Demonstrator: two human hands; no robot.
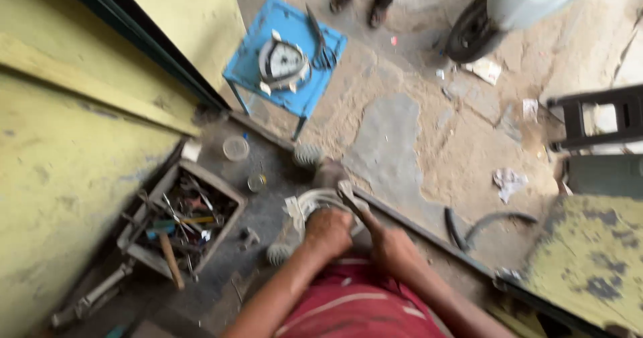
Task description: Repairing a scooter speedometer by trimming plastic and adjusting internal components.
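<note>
I look down at a round whitish machine part (pixel 309 203) lying on the grey floor in front of me. My left hand (pixel 327 231) rests closed on top of it. My right hand (pixel 390 244) grips a tool (pixel 351 196) whose dark head points up and left onto the part. The picture is blurred, so the kind of tool is unclear. A red striped shirt (pixel 355 311) fills the bottom middle.
A wooden box of hand tools (pixel 179 223) with a hammer stands at left by a yellow wall (pixel 60 150). A blue stool (pixel 287 56) carries another round part. A person's feet (pixel 358 3), a scooter wheel (pixel 469 33), a black stool (pixel 596 117) and a curved rubber strip (pixel 482 223) lie further off.
</note>
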